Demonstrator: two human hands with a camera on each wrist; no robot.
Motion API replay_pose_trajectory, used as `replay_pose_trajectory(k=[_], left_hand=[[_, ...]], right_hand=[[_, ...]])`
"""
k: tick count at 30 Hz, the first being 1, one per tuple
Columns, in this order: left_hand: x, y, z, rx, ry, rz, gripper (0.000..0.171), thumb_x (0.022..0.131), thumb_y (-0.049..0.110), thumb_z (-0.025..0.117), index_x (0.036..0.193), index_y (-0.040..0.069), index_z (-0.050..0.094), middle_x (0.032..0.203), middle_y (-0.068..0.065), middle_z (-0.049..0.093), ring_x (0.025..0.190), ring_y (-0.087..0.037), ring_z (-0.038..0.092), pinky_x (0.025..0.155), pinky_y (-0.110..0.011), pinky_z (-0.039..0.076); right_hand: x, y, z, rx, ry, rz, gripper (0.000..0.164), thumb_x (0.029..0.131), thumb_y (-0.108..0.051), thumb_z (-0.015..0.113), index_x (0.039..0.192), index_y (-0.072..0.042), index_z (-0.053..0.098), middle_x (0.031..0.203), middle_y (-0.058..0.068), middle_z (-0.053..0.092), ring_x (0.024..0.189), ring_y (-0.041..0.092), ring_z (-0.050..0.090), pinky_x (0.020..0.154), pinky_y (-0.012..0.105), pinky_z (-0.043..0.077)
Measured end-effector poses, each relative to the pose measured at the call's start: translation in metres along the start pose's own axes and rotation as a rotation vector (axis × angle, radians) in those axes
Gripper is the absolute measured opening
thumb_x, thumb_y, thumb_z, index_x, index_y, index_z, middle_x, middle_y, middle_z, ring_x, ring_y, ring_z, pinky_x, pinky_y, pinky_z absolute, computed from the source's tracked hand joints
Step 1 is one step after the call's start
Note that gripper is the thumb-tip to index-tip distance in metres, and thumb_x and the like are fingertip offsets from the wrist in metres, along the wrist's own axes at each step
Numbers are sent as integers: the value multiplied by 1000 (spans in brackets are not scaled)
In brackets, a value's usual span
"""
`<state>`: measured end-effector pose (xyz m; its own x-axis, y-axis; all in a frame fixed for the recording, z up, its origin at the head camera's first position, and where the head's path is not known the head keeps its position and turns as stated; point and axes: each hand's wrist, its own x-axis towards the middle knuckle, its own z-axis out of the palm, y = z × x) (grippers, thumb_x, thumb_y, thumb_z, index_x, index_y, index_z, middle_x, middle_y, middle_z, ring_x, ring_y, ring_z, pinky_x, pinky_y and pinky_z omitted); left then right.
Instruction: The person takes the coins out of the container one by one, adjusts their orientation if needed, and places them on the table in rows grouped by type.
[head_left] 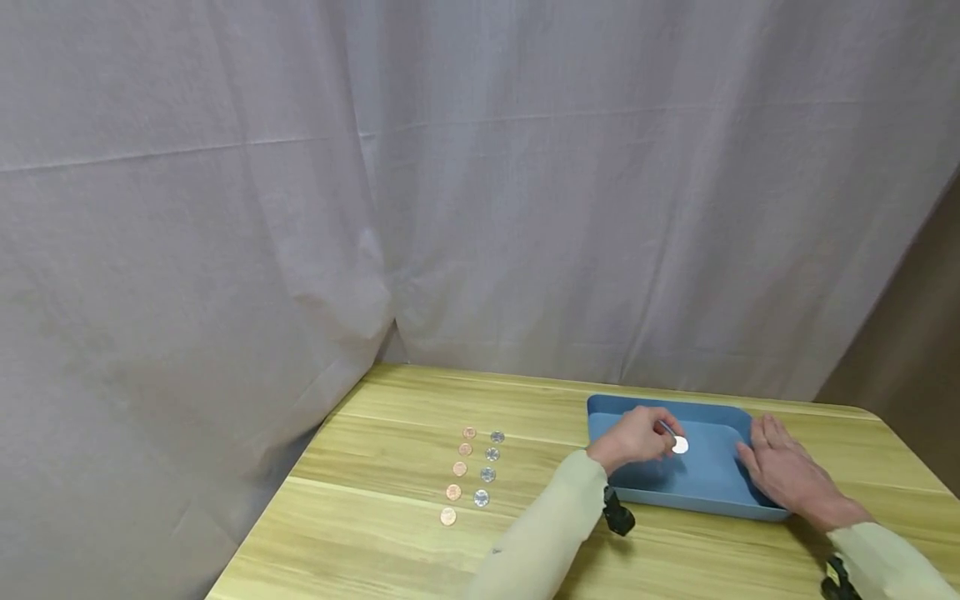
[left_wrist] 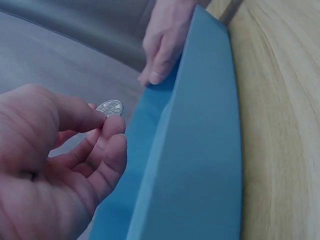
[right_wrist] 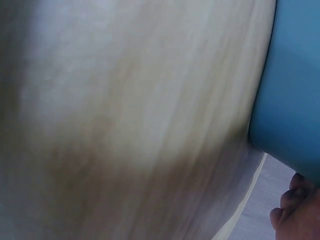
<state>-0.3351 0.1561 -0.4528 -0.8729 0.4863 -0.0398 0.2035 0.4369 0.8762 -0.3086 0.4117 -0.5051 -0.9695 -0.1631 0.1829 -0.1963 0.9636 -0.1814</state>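
Observation:
Between thumb and fingertips my left hand point(head_left: 636, 435) pinches a silver coin point(left_wrist: 110, 107), held up over the blue tray point(head_left: 705, 502). The coin shines white in the head view, and its embossed face shows in the left wrist view. At the tray's right end, my right hand point(head_left: 797, 475) holds the rim, with the thumb on the inner side and the other fingers together along the outside. Part of that wall is hidden under the hand. The right wrist view catches only the fingers point(right_wrist: 292, 202) at its lower right corner, beside the tray's wall.
Left of the tray, two rows of coins lie on the wooden table point(head_left: 360, 508): several copper coins point(head_left: 460, 468) and, beside them, several silver coins point(head_left: 488, 474). A grey curtain point(head_left: 525, 208) hangs behind the table and along its left side.

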Motion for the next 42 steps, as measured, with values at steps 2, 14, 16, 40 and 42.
replay_pose_trajectory(k=[2,14,16,40,42], left_hand=[[-5,2,-5,-8,7,-1,13,98,10,58,96,19,66,77,7,61,74,-18,67,65,-31,56],[-33,10,-33,8,-13,86,9,99,13,57,100,19,63,80,8,62,77,-17,68,66,-30,56],[-37,10,-37,-2,-17,103,9,99,13,57,101,19,63,81,7,63,78,-16,69,68,-30,57],[-82,-12,-67,97,1,198,6,98,13,59,100,16,64,83,9,59,70,0,54,61,-17,47],[-85,-15,-70,111,0,208,6,98,12,59,101,15,64,84,9,59,70,1,53,62,-16,47]], right_hand=[[0,0,0,2,-2,-8,72,108,-36,29,143,25,12,150,45,2,143,57,1,118,61,-2],[0,4,-1,-2,16,-25,72,108,-36,26,142,26,13,149,46,4,143,56,2,119,57,-5],[0,4,-1,-4,21,-26,71,108,-35,27,142,26,13,150,46,3,143,56,1,119,57,-6],[0,4,2,6,32,-61,69,108,-33,28,140,27,15,147,48,11,142,57,3,119,54,-9],[1,4,2,13,22,-55,70,108,-34,27,141,27,15,147,48,9,143,57,2,119,55,-9]])
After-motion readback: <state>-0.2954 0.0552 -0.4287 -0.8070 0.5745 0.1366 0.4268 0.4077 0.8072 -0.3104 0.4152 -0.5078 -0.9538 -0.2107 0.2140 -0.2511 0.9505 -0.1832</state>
